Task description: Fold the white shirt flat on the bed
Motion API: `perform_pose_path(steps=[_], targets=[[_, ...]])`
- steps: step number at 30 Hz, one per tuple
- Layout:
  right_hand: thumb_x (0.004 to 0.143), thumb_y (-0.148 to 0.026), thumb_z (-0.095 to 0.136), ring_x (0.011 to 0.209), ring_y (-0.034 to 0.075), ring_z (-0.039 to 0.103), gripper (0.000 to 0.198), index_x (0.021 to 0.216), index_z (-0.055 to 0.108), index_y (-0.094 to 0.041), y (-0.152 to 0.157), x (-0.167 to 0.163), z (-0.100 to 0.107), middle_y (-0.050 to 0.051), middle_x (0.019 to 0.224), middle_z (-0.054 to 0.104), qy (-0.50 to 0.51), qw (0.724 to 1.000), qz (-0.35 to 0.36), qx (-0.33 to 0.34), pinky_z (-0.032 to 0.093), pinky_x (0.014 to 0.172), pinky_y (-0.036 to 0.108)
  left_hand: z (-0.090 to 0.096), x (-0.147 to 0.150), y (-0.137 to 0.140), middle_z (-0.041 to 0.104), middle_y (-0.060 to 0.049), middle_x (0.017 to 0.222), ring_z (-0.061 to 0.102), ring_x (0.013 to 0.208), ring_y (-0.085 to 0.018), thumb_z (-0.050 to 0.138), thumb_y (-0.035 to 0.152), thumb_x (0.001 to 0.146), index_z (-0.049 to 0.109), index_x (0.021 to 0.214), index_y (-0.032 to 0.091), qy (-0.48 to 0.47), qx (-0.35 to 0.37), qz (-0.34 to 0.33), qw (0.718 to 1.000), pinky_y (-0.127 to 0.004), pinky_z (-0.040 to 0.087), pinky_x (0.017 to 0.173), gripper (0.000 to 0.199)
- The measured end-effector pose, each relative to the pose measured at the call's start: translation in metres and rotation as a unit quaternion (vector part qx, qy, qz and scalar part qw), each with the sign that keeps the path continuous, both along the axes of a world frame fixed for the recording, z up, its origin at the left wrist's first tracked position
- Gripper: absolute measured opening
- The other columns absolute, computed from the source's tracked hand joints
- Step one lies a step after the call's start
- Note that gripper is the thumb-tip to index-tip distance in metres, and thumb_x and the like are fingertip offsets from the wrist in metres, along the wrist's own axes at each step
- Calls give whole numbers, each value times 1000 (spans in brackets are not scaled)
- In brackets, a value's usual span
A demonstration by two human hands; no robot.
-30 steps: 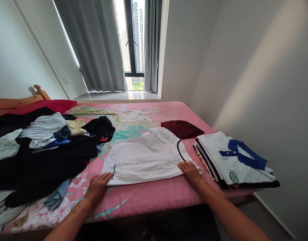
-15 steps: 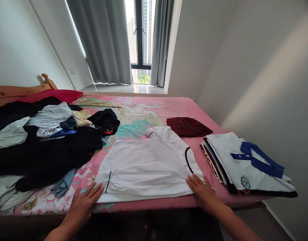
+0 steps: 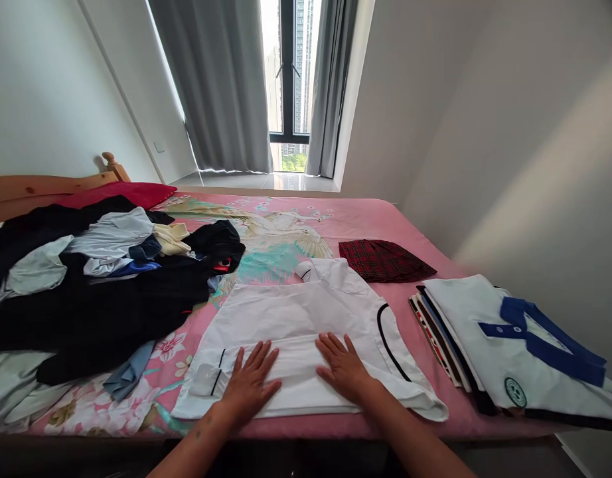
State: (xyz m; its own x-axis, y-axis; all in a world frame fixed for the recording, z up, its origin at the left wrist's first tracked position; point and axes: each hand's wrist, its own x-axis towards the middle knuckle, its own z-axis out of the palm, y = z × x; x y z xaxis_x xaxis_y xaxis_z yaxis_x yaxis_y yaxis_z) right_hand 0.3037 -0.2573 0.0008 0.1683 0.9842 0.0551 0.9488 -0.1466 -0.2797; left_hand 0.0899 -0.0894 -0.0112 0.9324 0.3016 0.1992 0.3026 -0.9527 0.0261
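A white shirt [image 3: 306, 312] with thin black trim lies spread on the pink floral bedsheet [image 3: 366, 219] near the bed's front edge. My left hand [image 3: 249, 385] rests flat on its lower middle, fingers spread. Beside it my right hand [image 3: 343, 368] also presses flat on the cloth, fingers apart. Neither hand grips anything. The shirt's collar end points away from me, toward the window.
A heap of dark and pale unfolded clothes [image 3: 87, 285] covers the left of the bed. A folded red plaid garment [image 3: 383, 260] lies beyond the shirt. A stack of folded clothes [image 3: 510, 345], a white-and-blue polo on top, sits at right by the wall.
Both hands have moved from the shirt's lower outer corners inward onto its middle. The shirt's lower part now looks folded over, and the view has shifted slightly.
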Motion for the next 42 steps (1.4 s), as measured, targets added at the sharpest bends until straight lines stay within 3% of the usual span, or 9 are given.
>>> perform_pose_path(steps=[6,14,18,21,25,29,33,38,42], targets=[[92,-57,24,140,21,6,61,145,13,-29,-13,16,-24,-1,152,10,-4,1000,-20,-1,4,113,52,-18,-22,13,16,-2,151,17,139,-25,35,58,87,15,144,34,30,-24,34,999,-51,5,112,65],[91,-57,28,139,22,7,62,145,18,-29,-6,13,-15,-1,152,12,29,999,-27,-29,2,112,52,30,15,4,38,-9,143,31,134,-28,39,56,85,45,133,25,101,-128,74,984,-58,17,109,58],[88,-53,37,139,26,11,63,144,23,-27,-3,11,-9,3,151,16,53,997,-27,-40,3,111,55,43,67,-19,35,-4,145,28,136,-21,30,35,92,41,135,24,57,-151,-1,987,-50,24,110,46],[82,-43,50,134,26,27,60,138,36,-26,-1,19,-1,5,145,34,88,996,-20,-6,18,109,52,34,105,-32,32,-4,146,25,137,-19,26,34,94,33,139,25,29,-154,-69,985,-49,21,112,47],[84,-23,41,99,18,58,28,100,64,-21,13,54,20,4,103,66,146,977,-110,114,43,90,34,9,123,-36,29,-6,147,24,137,-23,33,43,92,28,142,27,-16,-123,-72,990,-52,15,113,53],[86,-22,38,94,19,58,27,97,63,-19,62,101,49,6,97,66,90,967,-126,201,45,87,34,-2,117,-34,24,-2,149,22,138,-21,35,42,92,21,144,29,-44,-92,-74,992,-48,13,114,55],[86,-16,36,103,19,54,31,103,61,-20,145,137,66,5,106,64,18,984,-86,155,42,92,33,-13,116,-30,25,1,149,25,137,-20,39,44,90,20,144,31,-57,-59,-76,994,-44,13,114,59],[83,-17,46,114,21,46,36,117,56,-19,238,162,53,6,119,58,-4,993,-77,87,39,95,34,-45,126,-19,39,1,142,37,130,-18,37,58,86,41,135,29,-124,35,-86,988,-38,-1,116,57],[63,-10,65,110,28,49,45,107,63,-19,271,163,34,11,112,60,-22,996,-90,-3,42,88,39,-60,132,-15,49,1,134,44,124,-17,34,62,86,52,125,26,-162,87,-85,979,-37,-9,115,56]])
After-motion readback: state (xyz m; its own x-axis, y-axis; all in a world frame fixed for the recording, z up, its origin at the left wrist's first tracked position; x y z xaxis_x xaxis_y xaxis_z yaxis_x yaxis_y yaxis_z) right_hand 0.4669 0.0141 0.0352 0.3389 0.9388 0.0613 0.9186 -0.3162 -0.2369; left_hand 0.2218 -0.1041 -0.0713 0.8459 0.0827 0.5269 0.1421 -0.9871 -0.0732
